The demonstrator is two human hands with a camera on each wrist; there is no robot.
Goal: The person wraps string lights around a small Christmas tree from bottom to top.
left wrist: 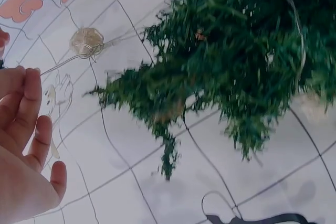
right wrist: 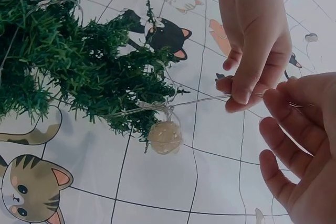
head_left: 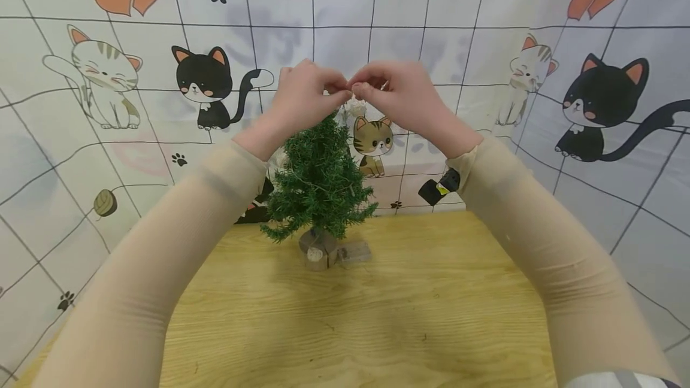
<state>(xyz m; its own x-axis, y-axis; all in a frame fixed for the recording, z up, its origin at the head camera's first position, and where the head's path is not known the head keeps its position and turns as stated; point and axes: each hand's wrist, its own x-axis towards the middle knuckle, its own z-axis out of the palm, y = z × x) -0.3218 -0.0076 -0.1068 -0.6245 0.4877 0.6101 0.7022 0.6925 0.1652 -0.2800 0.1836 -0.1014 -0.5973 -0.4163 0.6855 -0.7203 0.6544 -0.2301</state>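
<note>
A small green artificial Christmas tree stands upright on the table, both hands meeting just above its top. My left hand pinches a thin clear string-light wire between thumb and index finger. Close beside it, my right hand pinches the same wire, its other fingers loosely bent in the right wrist view. From the fingers the wire runs down to a pale woven ball light at the treetop. More wire winds over the branches. In the head view the hands hide the tree's tip.
The tree's round base sits on a wooden table. A clear, flat battery box lies against the base. Behind hangs a white gridded cloth with printed cats. A black device is strapped near the right wrist.
</note>
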